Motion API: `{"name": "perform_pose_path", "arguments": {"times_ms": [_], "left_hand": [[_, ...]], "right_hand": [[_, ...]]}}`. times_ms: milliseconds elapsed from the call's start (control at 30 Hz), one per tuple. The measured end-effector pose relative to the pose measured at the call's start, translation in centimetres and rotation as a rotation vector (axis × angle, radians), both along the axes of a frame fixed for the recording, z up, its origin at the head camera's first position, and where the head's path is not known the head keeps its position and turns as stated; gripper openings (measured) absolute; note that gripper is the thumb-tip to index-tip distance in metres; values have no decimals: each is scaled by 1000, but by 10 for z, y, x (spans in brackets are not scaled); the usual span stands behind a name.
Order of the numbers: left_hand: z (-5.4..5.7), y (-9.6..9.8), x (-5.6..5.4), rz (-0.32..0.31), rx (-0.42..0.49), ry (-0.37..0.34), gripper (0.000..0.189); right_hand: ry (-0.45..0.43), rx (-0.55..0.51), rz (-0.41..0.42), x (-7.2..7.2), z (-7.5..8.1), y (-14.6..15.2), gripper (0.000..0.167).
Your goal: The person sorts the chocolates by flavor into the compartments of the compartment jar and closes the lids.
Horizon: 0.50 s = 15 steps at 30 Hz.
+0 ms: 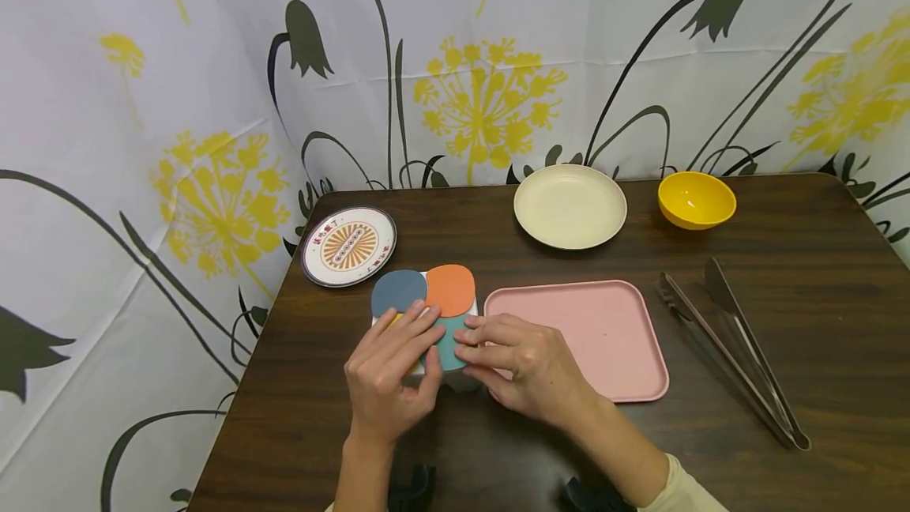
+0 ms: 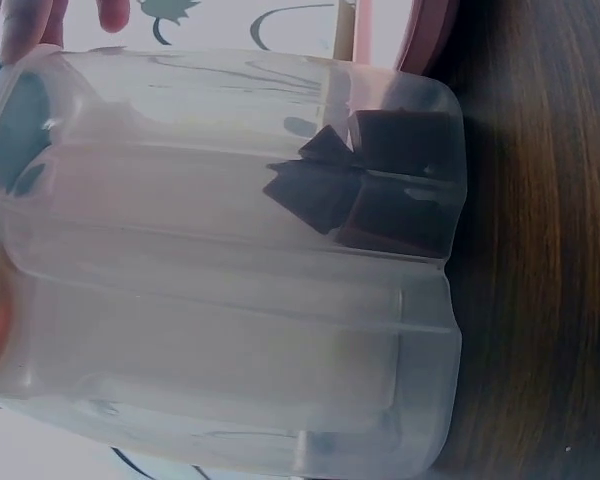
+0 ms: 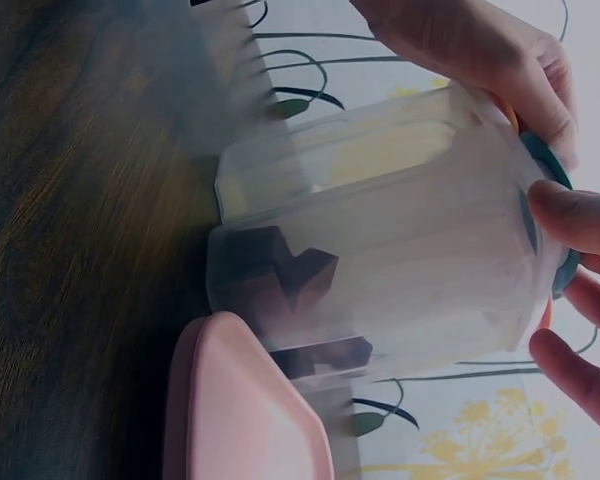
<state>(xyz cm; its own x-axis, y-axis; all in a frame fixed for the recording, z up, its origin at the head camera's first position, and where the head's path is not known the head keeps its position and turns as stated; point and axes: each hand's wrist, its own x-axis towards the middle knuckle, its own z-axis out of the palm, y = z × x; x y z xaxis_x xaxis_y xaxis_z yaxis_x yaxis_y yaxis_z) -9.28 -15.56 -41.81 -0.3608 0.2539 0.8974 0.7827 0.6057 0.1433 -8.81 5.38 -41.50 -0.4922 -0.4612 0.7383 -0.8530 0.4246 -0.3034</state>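
Observation:
A tall translucent storage container stands upright on the table, its top divided into blue, orange, yellow and teal lids. Angular dark brown chunks lie at the bottom of one of its compartments. My left hand rests across the top with fairly straight fingers, hiding most of the yellow lid. With bent fingers and thumb, my right hand grips the right edge of the teal lid. In the right wrist view its fingertips sit right at that lid's rim.
Right of the container lies a pink tray, with metal tongs beyond it. At the back stand a cream plate and a yellow bowl. A patterned white plate is at the back left. A flowered curtain hangs behind the table.

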Motion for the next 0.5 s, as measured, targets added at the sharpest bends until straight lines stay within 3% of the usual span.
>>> {"name": "perform_pose_path", "arguments": {"times_ms": [300, 500], "left_hand": [[-1, -2, -2, 17, -21, -72, 24], [0, -3, -1, 31, -45, -145, 25]], "right_hand": [[-44, 90, 32, 5, 1, 7, 42], [-111, 134, 48, 6, -1, 27, 48]]}}
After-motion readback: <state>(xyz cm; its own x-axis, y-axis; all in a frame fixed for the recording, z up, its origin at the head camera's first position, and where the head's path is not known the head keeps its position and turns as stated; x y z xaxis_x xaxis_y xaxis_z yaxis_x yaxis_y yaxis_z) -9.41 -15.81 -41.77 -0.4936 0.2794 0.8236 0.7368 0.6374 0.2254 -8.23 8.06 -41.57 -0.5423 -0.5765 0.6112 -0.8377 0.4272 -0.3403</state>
